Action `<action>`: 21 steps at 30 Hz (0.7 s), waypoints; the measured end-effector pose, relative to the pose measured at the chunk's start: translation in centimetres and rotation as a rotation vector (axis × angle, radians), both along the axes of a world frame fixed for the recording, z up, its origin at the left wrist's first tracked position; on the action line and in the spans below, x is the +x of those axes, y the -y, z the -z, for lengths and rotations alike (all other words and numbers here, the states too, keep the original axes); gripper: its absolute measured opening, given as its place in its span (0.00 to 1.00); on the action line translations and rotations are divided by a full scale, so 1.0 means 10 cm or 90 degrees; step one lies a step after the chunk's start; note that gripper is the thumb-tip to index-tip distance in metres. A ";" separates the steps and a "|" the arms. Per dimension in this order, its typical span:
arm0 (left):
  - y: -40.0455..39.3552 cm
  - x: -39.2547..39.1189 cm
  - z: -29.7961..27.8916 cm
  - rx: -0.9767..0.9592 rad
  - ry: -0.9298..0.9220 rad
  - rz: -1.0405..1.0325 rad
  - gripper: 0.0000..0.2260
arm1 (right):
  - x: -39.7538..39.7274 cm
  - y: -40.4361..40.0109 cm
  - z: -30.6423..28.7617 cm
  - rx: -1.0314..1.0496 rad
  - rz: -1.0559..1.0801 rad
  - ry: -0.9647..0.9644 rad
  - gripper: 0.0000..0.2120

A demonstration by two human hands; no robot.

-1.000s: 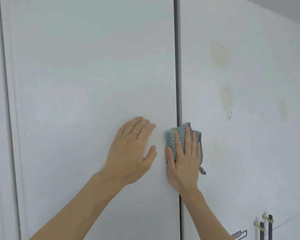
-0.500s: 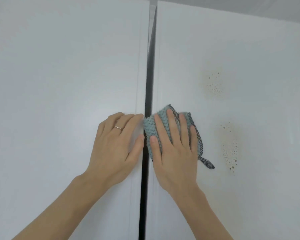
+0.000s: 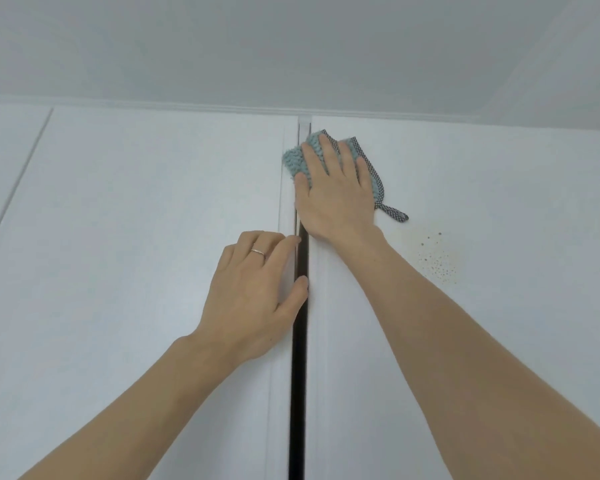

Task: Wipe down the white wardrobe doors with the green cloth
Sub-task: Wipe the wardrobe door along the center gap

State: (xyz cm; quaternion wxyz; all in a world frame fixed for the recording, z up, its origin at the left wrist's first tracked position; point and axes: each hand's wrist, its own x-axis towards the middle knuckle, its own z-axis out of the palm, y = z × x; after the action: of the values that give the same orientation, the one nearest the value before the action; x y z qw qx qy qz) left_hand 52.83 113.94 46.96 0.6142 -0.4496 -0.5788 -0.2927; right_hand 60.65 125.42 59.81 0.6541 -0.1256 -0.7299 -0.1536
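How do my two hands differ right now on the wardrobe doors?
The right hand presses the green cloth flat near the top of the right door; the left hand is bare, lower, on the left door beside the gap. The left hand wears a ring; the right shows none. Both lie open with fingers spread.

A grey ceiling (image 3: 291,46) meets a white cornice (image 3: 187,106).
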 end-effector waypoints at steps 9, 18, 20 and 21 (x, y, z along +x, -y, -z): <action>-0.16 0.00 -0.33 0.049 -0.010 -0.024 0.27 | 0.15 -0.08 -0.41 -0.005 0.012 0.050 0.28; -0.15 0.02 -0.14 0.047 -0.012 0.001 0.24 | 0.45 -0.49 -0.48 -0.199 0.017 -0.081 0.27; -0.12 0.02 -0.15 0.028 -0.002 0.010 0.26 | 0.28 -0.28 -0.44 -0.160 0.008 -0.071 0.27; -0.10 0.02 -0.16 0.021 0.009 0.016 0.27 | 0.20 -0.18 -0.42 -0.115 0.007 -0.045 0.27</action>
State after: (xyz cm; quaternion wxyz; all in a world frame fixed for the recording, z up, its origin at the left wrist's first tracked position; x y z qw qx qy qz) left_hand 53.08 114.98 48.58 0.6134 -0.4446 -0.5726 -0.3134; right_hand 62.64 127.22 64.00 0.6644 -0.1935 -0.7167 -0.0864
